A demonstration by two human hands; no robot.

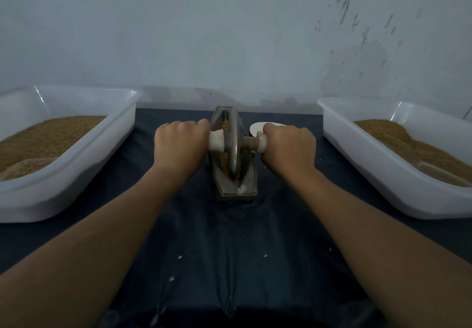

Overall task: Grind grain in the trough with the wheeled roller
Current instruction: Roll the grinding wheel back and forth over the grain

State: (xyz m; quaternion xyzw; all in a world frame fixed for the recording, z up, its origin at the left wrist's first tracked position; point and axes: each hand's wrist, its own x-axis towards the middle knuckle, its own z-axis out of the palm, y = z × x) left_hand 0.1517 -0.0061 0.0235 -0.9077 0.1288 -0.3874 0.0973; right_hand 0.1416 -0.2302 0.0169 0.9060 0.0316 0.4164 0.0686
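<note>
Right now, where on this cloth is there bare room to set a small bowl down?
Widest bare patch: the dark cloth on the near side of the trough, with a few white specks. Narrow strips lie between the left tub and left hand, and between the right tub and right hand. The centre is crowded: roller, both hands, a white oval object.

Dark blue cloth [229, 251] covers the table. White tub [76, 187] at the left edge, heaped with brown granular fill [46, 138]. Second white tub [370, 174] at the right edge, same fill. White scoop [256, 127] toward the far edge. White flecks [180, 257] near the front edge.
</note>
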